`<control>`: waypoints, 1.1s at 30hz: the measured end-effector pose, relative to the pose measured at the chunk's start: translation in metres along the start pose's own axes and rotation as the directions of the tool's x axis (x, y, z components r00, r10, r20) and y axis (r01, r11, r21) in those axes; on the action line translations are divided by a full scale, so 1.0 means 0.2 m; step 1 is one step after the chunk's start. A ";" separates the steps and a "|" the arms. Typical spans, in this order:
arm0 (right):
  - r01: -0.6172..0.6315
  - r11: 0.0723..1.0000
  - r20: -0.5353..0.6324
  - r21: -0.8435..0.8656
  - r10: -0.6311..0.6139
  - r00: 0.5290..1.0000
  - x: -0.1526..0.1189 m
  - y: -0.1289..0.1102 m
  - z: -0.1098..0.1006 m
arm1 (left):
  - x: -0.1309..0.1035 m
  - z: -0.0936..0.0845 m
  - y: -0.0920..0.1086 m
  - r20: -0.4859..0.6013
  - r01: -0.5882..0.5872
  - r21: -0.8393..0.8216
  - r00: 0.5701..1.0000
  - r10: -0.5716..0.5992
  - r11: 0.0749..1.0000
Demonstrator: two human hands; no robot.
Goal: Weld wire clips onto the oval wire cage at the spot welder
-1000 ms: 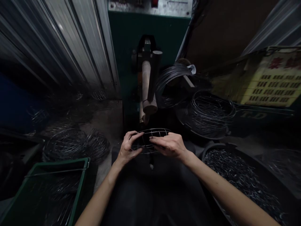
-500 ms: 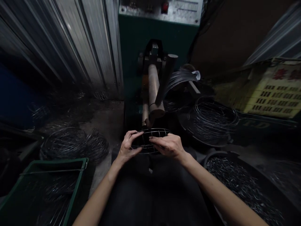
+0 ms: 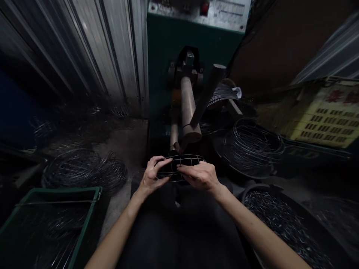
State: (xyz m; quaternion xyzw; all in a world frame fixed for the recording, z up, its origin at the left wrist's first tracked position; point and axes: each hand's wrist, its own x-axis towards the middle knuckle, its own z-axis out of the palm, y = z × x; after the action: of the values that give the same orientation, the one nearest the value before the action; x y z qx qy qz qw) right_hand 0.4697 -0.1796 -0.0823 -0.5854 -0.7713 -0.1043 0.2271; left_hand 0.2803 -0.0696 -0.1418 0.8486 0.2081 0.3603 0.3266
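A round wire basket frame (image 3: 191, 161), made of thin metal rings joined by short cross wires, is held up in front of my lap. My left hand (image 3: 153, 173) grips its left side, thumb below and fingers above. On the right side my right hand (image 3: 200, 176) is closed on the frame, its fingers reaching toward the middle wires. Just beyond the frame are the electrode tips (image 3: 175, 148) of a green spot welding machine (image 3: 165, 41). Whether the wire touches the tips I cannot tell. The welder's thick metal arm (image 3: 188, 101) extends above them.
At lower left stands a green crate (image 3: 98, 192) with wire pieces inside. Wire ring bundles (image 3: 73, 168) lie behind it. To the right are a basin of short metal pieces (image 3: 277, 216), coiled wire rings (image 3: 252, 142) and a yellow crate (image 3: 325, 119).
The view has shifted slightly, so the machine appears a little farther right. Both hands keep their hold on the wire frame, which has barely moved.
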 end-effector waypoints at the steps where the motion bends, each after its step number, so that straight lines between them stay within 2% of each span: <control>1: 0.004 1.000 -0.009 -0.009 -0.004 1.000 0.00 0.00 0.00 | 0.00 0.00 0.00 0.000 -0.001 0.001 1.000 0.001 1.000; 12: -0.051 0.998 -0.088 -0.022 0.049 0.995 0.01 0.02 0.01 | 0.05 0.01 -0.03 -0.033 -0.034 -0.002 0.999 0.034 0.999; 18: -0.107 0.994 -0.026 0.021 0.108 0.994 0.01 0.02 0.04 | 0.06 0.00 -0.05 -0.056 -0.042 -0.003 0.998 0.042 0.999; 24: -0.136 0.981 -0.070 0.138 0.147 0.987 0.01 -0.01 0.04 | 0.06 0.00 -0.06 -0.065 -0.075 0.007 0.995 0.075 0.997; 27: -0.291 0.913 -0.090 0.287 0.328 0.940 0.00 -0.09 0.07 | 0.06 0.00 -0.05 -0.077 -0.093 0.012 0.993 0.094 0.996; 30: -0.438 0.762 -0.080 0.477 0.534 0.842 -0.02 -0.20 0.11 | 0.06 0.00 -0.05 -0.087 -0.119 0.005 0.989 0.119 0.993; 33: -0.502 0.660 -0.095 0.558 0.652 0.752 -0.01 -0.27 0.15 | 0.06 0.00 -0.04 -0.087 -0.124 0.012 0.988 0.125 0.992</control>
State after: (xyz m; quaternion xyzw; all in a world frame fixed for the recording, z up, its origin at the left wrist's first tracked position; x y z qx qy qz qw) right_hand 0.4111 -0.1847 -0.1030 -0.7002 -0.5001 0.0937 0.5009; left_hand 0.2869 -0.0559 -0.1413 0.8445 0.1699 0.4161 0.2913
